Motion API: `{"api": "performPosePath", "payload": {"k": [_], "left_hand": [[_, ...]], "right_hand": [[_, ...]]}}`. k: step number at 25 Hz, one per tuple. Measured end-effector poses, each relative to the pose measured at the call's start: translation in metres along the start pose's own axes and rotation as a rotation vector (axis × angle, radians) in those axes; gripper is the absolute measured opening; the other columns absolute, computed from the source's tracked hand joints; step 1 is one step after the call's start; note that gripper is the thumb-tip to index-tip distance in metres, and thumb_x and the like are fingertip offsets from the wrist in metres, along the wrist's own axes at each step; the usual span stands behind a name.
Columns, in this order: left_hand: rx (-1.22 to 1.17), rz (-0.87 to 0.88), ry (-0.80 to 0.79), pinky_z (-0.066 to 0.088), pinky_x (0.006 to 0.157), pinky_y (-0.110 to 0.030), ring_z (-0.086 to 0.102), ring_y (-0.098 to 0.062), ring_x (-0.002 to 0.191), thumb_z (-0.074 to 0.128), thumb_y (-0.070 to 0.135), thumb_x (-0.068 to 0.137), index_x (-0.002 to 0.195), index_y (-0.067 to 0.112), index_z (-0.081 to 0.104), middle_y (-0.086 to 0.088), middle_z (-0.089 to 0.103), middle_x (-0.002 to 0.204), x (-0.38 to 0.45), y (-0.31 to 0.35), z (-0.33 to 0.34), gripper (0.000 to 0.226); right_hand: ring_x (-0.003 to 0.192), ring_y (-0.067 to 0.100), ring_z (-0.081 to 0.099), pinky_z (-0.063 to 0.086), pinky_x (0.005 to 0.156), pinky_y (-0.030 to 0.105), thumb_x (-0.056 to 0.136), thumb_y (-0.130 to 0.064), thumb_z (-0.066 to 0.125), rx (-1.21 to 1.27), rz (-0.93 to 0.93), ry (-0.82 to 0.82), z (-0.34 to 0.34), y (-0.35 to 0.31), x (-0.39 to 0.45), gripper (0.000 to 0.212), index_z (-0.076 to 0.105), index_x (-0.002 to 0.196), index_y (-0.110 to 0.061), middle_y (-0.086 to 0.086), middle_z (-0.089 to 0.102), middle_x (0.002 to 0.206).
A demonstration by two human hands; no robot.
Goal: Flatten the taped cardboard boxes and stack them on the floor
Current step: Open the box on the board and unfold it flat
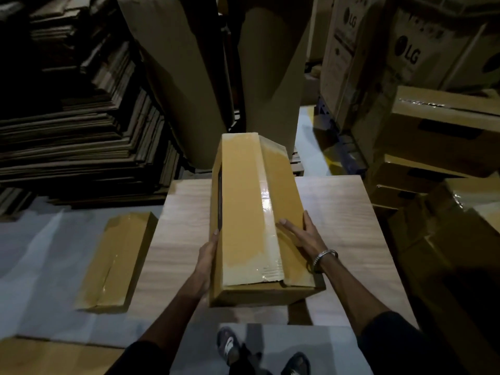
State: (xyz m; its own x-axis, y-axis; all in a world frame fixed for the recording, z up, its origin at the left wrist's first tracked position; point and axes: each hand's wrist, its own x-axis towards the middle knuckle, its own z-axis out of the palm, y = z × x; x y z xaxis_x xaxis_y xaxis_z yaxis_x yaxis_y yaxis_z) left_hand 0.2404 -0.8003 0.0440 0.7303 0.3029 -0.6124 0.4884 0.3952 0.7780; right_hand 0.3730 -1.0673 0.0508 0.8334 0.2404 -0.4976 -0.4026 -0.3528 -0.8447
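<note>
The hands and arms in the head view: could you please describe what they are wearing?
Both hands are bare, without gloves. The right hand has a silver metal bangle on its wrist. The left hand wears nothing. Dark sleeves cover both upper forearms.

One box (pixel 251 212), two hands (pixel 207 255)
</note>
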Motion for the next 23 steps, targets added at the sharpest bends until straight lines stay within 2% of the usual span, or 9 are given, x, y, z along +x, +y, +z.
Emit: {"api": "performPosePath", "payload": {"k": [3, 6, 8, 10, 14, 17, 20, 21, 23], "left_hand": [[-0.128, -0.074, -0.006, 0.044, 0.114, -0.062, 0.059, -0.045, 0.129, 0.054, 0.067, 0.100, 0.140, 0.009, 0.064, -0.027, 0.062, 0.140, -0.002, -0.012, -0.008, 0.072], [-0.009, -0.107, 0.041, 0.041, 0.112, -0.054, 0.055, -0.046, 0.127, 0.061, 0.081, 0.087, 0.135, 0.016, 0.069, -0.020, 0.060, 0.144, 0.012, -0.021, -0.031, 0.082], [0.036, -0.105, 0.115, 0.053, 0.095, -0.046, 0.066, -0.038, 0.104, 0.065, 0.077, 0.085, 0.124, 0.016, 0.075, -0.014, 0.075, 0.115, 0.013, -0.017, -0.041, 0.074], [0.015, -0.076, 0.100, 0.049, 0.078, -0.039, 0.063, -0.028, 0.089, 0.065, 0.067, 0.091, 0.121, 0.011, 0.076, -0.007, 0.076, 0.096, 0.001, -0.007, -0.046, 0.064], [0.062, 0.059, 0.045, 0.056, 0.092, -0.046, 0.065, -0.030, 0.117, 0.069, 0.051, 0.094, 0.131, 0.027, 0.066, -0.005, 0.071, 0.128, -0.014, 0.007, -0.053, 0.044], [0.221, 0.200, 0.042, 0.055, 0.102, -0.055, 0.066, -0.026, 0.120, 0.085, 0.062, 0.072, 0.142, 0.037, 0.055, 0.005, 0.070, 0.130, -0.016, 0.004, -0.066, 0.080], [0.426, 0.230, 0.112, 0.052, 0.107, -0.056, 0.061, -0.025, 0.126, 0.089, 0.080, 0.048, 0.152, 0.030, 0.039, 0.001, 0.061, 0.140, -0.022, 0.001, -0.063, 0.126], [0.525, 0.192, 0.138, 0.047, 0.112, -0.057, 0.054, -0.030, 0.135, 0.086, 0.087, 0.042, 0.157, 0.028, 0.027, -0.005, 0.052, 0.149, -0.027, 0.004, -0.054, 0.143], [0.776, 0.094, 0.165, 0.031, 0.121, -0.061, 0.027, -0.041, 0.153, 0.072, 0.101, 0.036, 0.165, 0.028, -0.002, -0.016, 0.018, 0.169, -0.045, 0.009, -0.031, 0.165]], "right_hand": [[0.126, 0.032, 0.056, 0.049, 0.104, 0.060, 0.049, -0.093, 0.077, -0.082, -0.016, 0.002, 0.013, 0.000, -0.006, 0.133, 0.012, 0.156, -0.051, 0.003, 0.046, 0.151], [0.135, 0.036, 0.047, 0.044, 0.107, 0.057, 0.041, -0.093, 0.079, -0.154, 0.010, -0.029, 0.021, -0.007, -0.011, 0.153, -0.005, 0.160, -0.047, 0.005, 0.034, 0.158], [0.135, 0.036, 0.046, 0.044, 0.107, 0.058, 0.039, -0.090, 0.082, -0.176, 0.015, -0.050, 0.028, -0.008, -0.017, 0.159, -0.011, 0.160, -0.046, 0.006, 0.032, 0.157], [0.135, 0.036, 0.045, 0.044, 0.107, 0.059, 0.039, -0.087, 0.085, -0.209, 0.005, -0.060, 0.039, -0.009, -0.027, 0.161, -0.014, 0.159, -0.045, 0.006, 0.032, 0.156], [0.143, 0.034, 0.033, 0.040, 0.112, 0.058, 0.041, -0.089, 0.081, -0.412, -0.036, 0.025, 0.077, -0.012, -0.045, 0.160, -0.015, 0.160, -0.040, 0.005, 0.024, 0.157], [0.150, 0.036, 0.020, 0.033, 0.117, 0.056, 0.044, -0.097, 0.070, -0.613, -0.042, 0.092, 0.109, -0.018, -0.055, 0.160, -0.017, 0.161, -0.030, 0.009, 0.010, 0.165], [0.155, 0.040, 0.004, 0.019, 0.121, 0.059, 0.051, -0.099, 0.064, -0.753, 0.004, 0.146, 0.134, -0.018, -0.062, 0.157, -0.016, 0.162, -0.023, 0.017, -0.011, 0.169], [0.155, 0.041, 0.001, 0.017, 0.121, 0.059, 0.054, -0.097, 0.064, -0.786, 0.014, 0.170, 0.139, -0.017, -0.063, 0.154, -0.014, 0.163, -0.022, 0.020, -0.015, 0.169], [0.154, 0.043, 0.002, 0.020, 0.120, 0.059, 0.061, -0.090, 0.064, -0.832, 0.013, 0.209, 0.145, -0.015, -0.065, 0.145, -0.011, 0.163, -0.020, 0.023, -0.015, 0.168]]}}
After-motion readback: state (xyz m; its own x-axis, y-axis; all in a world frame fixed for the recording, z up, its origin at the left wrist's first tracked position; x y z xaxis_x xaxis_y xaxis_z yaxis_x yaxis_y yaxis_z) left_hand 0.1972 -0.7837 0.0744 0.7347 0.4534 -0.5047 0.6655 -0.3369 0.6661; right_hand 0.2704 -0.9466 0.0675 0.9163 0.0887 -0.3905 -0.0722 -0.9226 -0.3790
